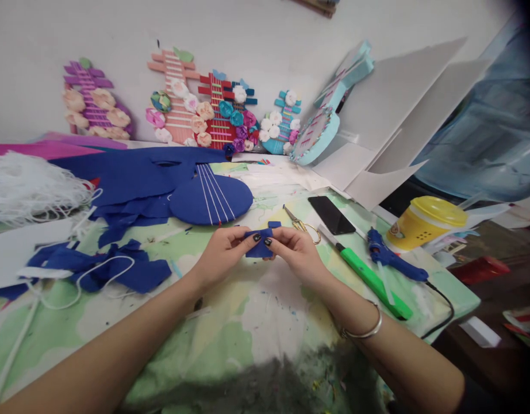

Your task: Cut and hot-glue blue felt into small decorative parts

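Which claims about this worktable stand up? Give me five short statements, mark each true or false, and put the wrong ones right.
1. The left hand and right hand both hold a small blue piece. True.
2. The glue gun is bright yellow. False: the glue gun is blue.
3. White strings run across the blue oval piece. True.
4. The bracelet is on the left arm. False: the bracelet is on the right arm.
5. The scissors lie on top of the phone. False: the scissors lie on the table, to the left of the phone.
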`<state>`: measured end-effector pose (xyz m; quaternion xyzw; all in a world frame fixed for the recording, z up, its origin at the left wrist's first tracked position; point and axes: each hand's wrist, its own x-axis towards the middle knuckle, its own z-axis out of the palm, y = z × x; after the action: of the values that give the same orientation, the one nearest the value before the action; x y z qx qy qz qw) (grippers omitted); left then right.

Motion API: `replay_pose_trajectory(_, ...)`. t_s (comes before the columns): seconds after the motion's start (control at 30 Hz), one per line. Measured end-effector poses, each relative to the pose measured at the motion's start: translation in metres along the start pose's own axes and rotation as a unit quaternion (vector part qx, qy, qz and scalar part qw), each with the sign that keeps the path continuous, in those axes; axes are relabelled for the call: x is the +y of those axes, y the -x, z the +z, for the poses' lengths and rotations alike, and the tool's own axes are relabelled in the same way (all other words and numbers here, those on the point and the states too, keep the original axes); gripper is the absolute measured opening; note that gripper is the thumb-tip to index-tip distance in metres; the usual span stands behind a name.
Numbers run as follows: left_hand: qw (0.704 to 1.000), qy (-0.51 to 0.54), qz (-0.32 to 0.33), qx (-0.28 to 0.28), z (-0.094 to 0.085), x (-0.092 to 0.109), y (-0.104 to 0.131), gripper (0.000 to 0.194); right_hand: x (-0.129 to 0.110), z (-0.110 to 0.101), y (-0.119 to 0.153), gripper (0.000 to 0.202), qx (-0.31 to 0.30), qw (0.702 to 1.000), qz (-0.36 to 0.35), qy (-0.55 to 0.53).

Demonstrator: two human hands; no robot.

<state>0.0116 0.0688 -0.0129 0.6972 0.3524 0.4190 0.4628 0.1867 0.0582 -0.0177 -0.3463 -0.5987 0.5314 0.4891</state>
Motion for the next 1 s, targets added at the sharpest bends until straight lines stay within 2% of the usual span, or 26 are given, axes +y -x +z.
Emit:
replay_pose_trajectory(0.23,0.991,-0.118,0.002,0.062,0.002,0.000,0.000,0.030,0.006,-0.004,-0.003,0.015,0.017,0.999,-0.028,-0.011)
replay_pose_trajectory(0.37,0.989,-0.131,0.015,0.063,0.001,0.001,0.000,0.017,0.010,-0.006,-0.004,0.020,0.002,1.000,-0.006,-0.020)
replay_pose_trajectory(0.43,0.980,-0.180,0.042,0.074,-0.001,0.000,0.001,0.011,0.010,-0.007,-0.004,0.023,0.012,0.999,-0.024,0.034)
replay_pose_trajectory(0.53,0.953,-0.267,0.119,0.083,-0.003,-0.004,0.003,0.006,0.007,-0.008,-0.002,0.023,0.043,0.982,-0.098,0.155)
replay_pose_trajectory(0.67,0.933,-0.298,0.187,0.072,-0.002,-0.006,0.006,0.006,0.003,-0.011,0.000,0.008,0.046,0.956,-0.173,0.233)
replay_pose_trajectory(0.73,0.940,-0.280,0.180,0.068,-0.002,-0.006,0.007,0.009,0.003,-0.013,0.000,0.007,0.045,0.957,-0.164,0.235)
replay_pose_trajectory(0.87,0.952,-0.262,0.152,0.042,-0.005,-0.008,0.008,0.013,0.005,-0.015,0.001,0.006,0.033,0.968,-0.103,0.228)
replay_pose_trajectory(1.0,0.934,-0.316,0.167,0.001,-0.004,-0.011,0.020,0.020,0.006,-0.014,0.010,0.013,-0.031,0.954,-0.132,0.268)
